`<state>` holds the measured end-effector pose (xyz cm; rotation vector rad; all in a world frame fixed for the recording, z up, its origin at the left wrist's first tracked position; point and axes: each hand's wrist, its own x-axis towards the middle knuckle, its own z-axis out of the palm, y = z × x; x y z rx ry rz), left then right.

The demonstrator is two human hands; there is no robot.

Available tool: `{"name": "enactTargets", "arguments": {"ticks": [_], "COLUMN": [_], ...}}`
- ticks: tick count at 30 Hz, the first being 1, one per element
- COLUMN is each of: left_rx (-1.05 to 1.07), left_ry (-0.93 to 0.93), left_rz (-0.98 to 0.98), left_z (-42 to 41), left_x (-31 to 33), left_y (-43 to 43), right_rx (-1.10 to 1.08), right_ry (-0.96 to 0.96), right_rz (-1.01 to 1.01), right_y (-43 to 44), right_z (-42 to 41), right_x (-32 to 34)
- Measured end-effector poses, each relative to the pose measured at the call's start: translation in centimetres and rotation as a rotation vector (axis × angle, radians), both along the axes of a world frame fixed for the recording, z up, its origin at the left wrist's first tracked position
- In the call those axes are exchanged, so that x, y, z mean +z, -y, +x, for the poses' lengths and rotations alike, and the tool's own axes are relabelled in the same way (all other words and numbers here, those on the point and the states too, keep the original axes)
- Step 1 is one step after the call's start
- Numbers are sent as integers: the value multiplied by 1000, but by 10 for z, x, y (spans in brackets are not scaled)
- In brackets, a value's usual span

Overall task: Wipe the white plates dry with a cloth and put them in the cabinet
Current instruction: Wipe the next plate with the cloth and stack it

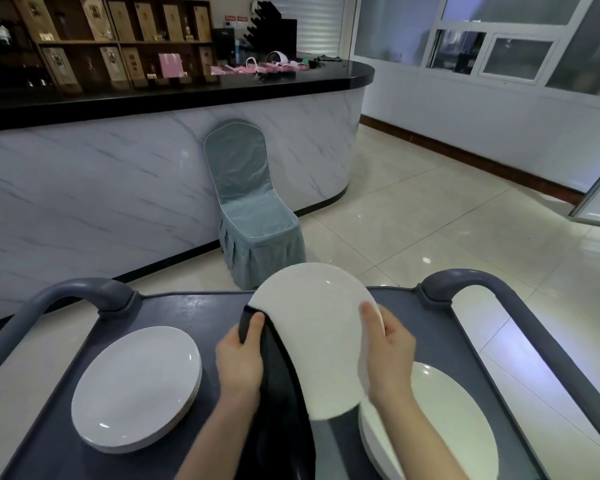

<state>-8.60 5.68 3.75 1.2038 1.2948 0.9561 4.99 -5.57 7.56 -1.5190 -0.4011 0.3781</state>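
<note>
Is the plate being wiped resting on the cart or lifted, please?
The plate is lifted and tilted: right hand holds its rim, left hand pinches dark cloth on its edge.

One held plate [319, 327], two stacks [136, 386] [447, 427], one cloth [278, 375]

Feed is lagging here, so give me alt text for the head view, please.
A white plate is held tilted above a dark cart: the left hand pinches a dark cloth over its left edge, the right hand grips its right edge. A left stack and a right stack of white plates lie on the cart; a covered chair stands beyond.
</note>
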Motion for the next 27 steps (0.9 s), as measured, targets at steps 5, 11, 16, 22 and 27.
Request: {"name": "enactTargets", "arguments": {"ticks": [5, 11, 16, 22, 27], "left_rx": [21, -597, -578, -155, -623], "left_ry": [36, -237, -199, -85, -258], "left_rz": [-31, 451, 472, 162, 393], "left_z": [-7, -4, -2, -13, -11], "left_x": [-4, 25, 26, -7, 15], "left_y": [1, -23, -20, -7, -29], "right_rx": [145, 734, 604, 307, 579], "right_ry": [-78, 446, 489, 138, 400], "right_rz": [-23, -352, -274, -149, -305], "right_y": [6, -3, -1, 6, -1], "right_z": [-1, 34, 24, 14, 16], "right_x": [-16, 19, 11, -6, -5]}}
